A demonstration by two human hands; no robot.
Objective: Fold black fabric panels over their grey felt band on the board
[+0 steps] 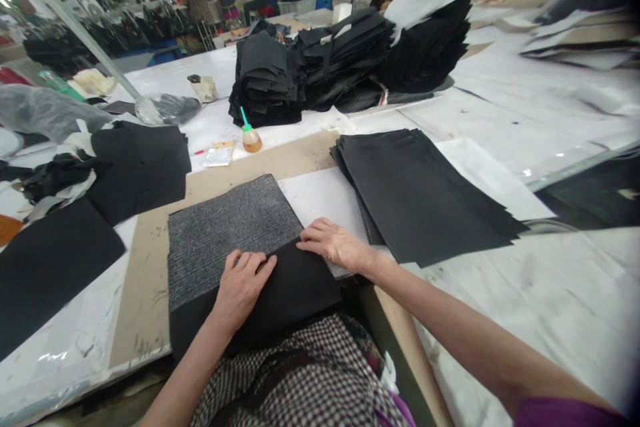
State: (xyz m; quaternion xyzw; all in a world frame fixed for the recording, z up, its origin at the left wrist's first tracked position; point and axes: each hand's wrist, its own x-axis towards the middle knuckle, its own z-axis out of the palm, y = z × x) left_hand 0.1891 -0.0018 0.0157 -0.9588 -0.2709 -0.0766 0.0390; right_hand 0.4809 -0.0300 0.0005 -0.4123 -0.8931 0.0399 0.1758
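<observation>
A grey ribbed sheet (225,230) lies on brown board at the table's front edge. Across its near part is a smooth black sheet (295,283), which hangs slightly over the edge. My left hand (243,283) rests on the black sheet's upper edge, fingers bent and a little apart. At that sheet's far right corner is my right hand (330,241), its fingers spread and lying over the edge where black meets grey. Neither hand is wrapped round anything.
A stack of black sheets (425,193) lies to the right. Black bundles (335,57) stand at the back. A small bottle (251,139) with a green nozzle is beyond the board (145,280). More black pieces (140,167) lie left. People work in the background.
</observation>
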